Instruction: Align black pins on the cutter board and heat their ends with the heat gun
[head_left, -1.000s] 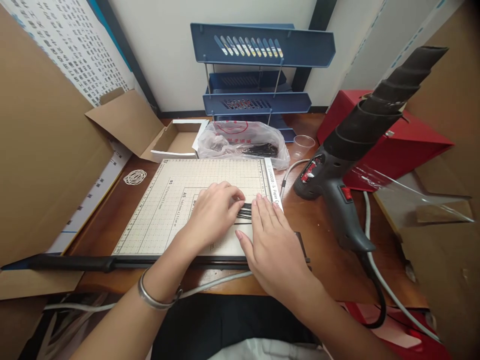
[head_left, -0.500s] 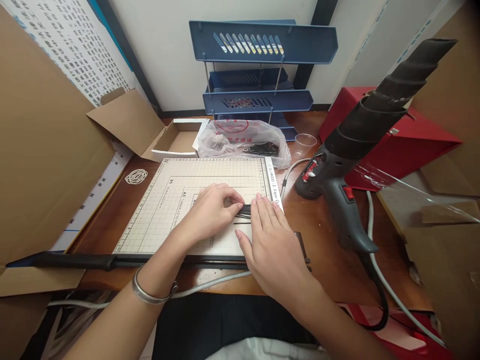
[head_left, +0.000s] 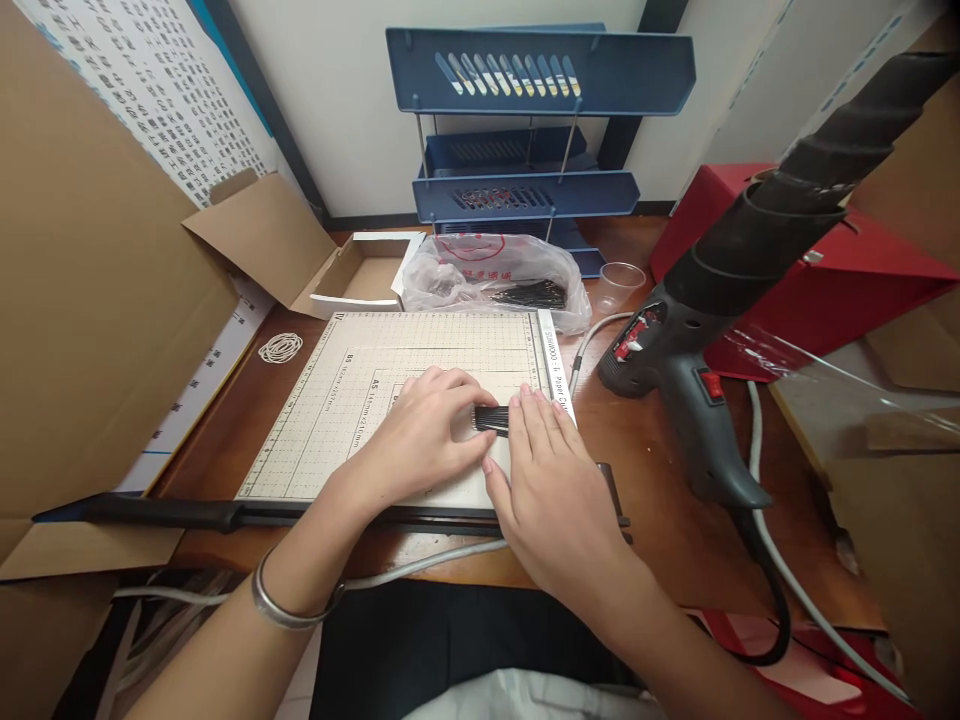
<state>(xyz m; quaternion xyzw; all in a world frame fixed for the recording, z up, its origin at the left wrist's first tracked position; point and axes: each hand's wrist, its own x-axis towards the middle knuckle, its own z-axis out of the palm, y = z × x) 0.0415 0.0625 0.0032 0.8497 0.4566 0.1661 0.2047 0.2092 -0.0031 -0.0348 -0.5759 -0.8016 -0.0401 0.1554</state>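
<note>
A bundle of thin black strands lies on the cream-coloured paper cutter, near its right side. My left hand holds the bundle between the thumb and the curled fingers, and a metal bangle circles that wrist. Flat and with fingers stretched out, my right hand rests against the bundle's right end and hides it. The cutter's black handle extends left along the front edge.
Behind the cutter stand an open cardboard box, a plastic bag with more black strands, and a clear cup. A heat gun stands at right before a red box. White rubber bands lie left; a blue rack rises behind.
The left thumb and fingers have spread a little around the black bundle, which now looks more evenly gathered. My right hand stays flat at its end. The view has shifted slightly.
</note>
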